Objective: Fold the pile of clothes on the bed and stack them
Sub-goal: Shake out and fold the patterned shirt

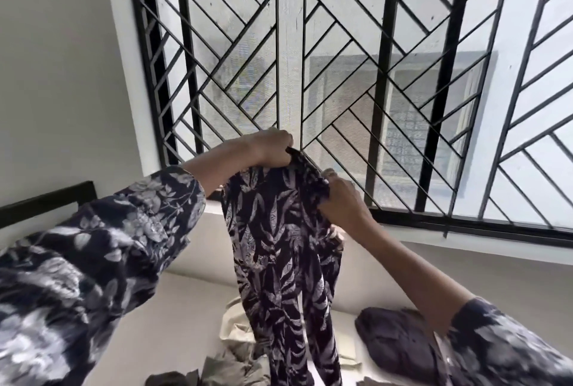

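Note:
A dark garment with a pale leaf print hangs in the air in front of the window, its lower part reaching down toward the bed. My left hand grips its top edge, fingers curled round the cloth. My right hand pinches the same top edge a little lower and to the right. Below on the bed lies a loose pile of clothes, cream and grey-green. A dark folded garment lies on the bed at the right, partly hidden by my right sleeve.
A large window with a black diagonal metal grille fills the wall ahead, its sill just behind the held garment. A plain wall stands at the left, with a dark bed frame rail below it.

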### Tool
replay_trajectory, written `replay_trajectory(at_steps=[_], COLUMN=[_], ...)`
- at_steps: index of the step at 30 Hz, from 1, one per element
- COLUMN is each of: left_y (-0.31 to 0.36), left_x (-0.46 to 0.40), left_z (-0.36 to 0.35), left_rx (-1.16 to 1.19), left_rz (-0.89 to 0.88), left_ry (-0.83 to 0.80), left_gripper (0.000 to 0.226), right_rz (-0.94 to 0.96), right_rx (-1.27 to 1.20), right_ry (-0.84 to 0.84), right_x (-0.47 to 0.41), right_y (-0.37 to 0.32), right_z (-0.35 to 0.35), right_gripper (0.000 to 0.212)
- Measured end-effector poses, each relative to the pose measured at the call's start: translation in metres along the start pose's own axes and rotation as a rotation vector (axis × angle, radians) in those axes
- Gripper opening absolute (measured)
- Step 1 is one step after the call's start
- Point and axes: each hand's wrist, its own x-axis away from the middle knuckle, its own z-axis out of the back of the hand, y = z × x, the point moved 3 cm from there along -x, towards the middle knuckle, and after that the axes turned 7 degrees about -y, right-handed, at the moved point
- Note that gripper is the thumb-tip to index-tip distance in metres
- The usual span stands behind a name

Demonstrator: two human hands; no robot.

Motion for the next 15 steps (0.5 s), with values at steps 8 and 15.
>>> replay_trajectory(at_steps=[8, 15], left_y=[-0.038, -0.018], left_x=[0.024, 0.021], left_z=[0.003, 0.01], left_rx=[-0.088, -0.307], left_rz=[-0.401, -0.61], left_ry=[-0.024, 0.038], left_gripper=[0.083, 0.067], right_rz=[0.091, 0.174], right_rx=[0.145, 0.177], right_ry=[0.109, 0.275], right_x=[-0.047, -0.058], right_y=[0.001, -0.017], right_z=[0.116, 0.154], right_gripper=[0.018, 0.02])
